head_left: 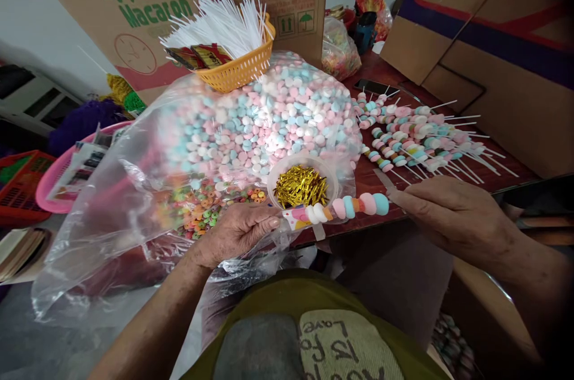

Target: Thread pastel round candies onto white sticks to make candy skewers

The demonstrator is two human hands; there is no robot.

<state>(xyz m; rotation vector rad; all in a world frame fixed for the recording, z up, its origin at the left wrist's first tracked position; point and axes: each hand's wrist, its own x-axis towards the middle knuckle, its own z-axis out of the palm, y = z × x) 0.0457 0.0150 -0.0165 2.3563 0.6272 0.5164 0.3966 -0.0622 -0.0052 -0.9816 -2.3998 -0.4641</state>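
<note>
Red tabletop (376, 66), left hand (244, 227) holding marshmallow skewer (339, 208), seemingly wrapped

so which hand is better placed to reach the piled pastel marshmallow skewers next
Probably the right hand: it's nearer the piled pastel marshmallow skewers, while the left hand, farther off, grips one pastel marshmallow stick by its printed end.

left hand (242, 227): grips marshmallow skewer (341, 208) at table's (376, 67) near edge | right hand (452, 212): just beside blue tip | skewer pile (421, 137): toward near right corner
</note>
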